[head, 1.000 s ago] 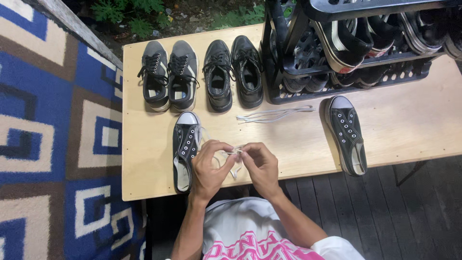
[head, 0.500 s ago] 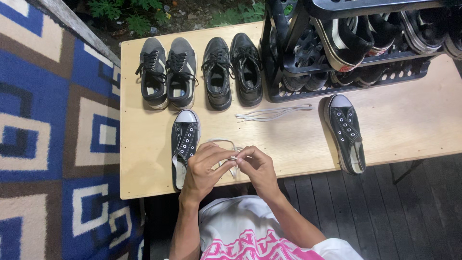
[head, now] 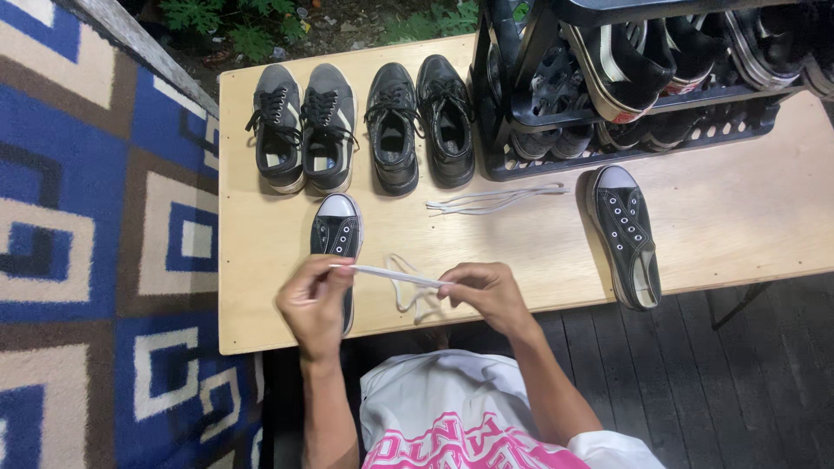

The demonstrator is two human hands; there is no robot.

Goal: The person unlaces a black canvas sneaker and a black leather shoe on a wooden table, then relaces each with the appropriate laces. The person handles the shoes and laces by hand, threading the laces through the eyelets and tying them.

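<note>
Because both hands pinch it and pull apart, the white lace (head: 395, 276) runs as a taut, flat band above the near edge of the table (head: 261, 260), with its slack looping down onto the wood just behind. The left hand (head: 314, 300) grips one end between thumb and fingertips, directly over the black low-top shoe (head: 337, 247) whose eyelets stand empty; held there, the lace end sits close to that shoe. The right hand (head: 486, 291) clamps the lace further along, which keeps the strip straight and untwisted rather than curled.

A second lace (head: 495, 200) lies loose in the middle of the table, between the first shoe and its mate (head: 627, 234), which also has no lace and lies well apart to the right. Two more pairs, grey sneakers (head: 304, 130) and black shoes (head: 421, 122), stand in a row at the far edge, toes toward the person. A black rack (head: 521, 113) full of shoes takes up the far right corner. A blue patterned rug (head: 87, 217) lies to the left.

A second ago the hands were close together, almost touching, working the lace bunched between them. Half a second ago they were still joined. Now they have drawn apart, and the lace is stretched out between them.
</note>
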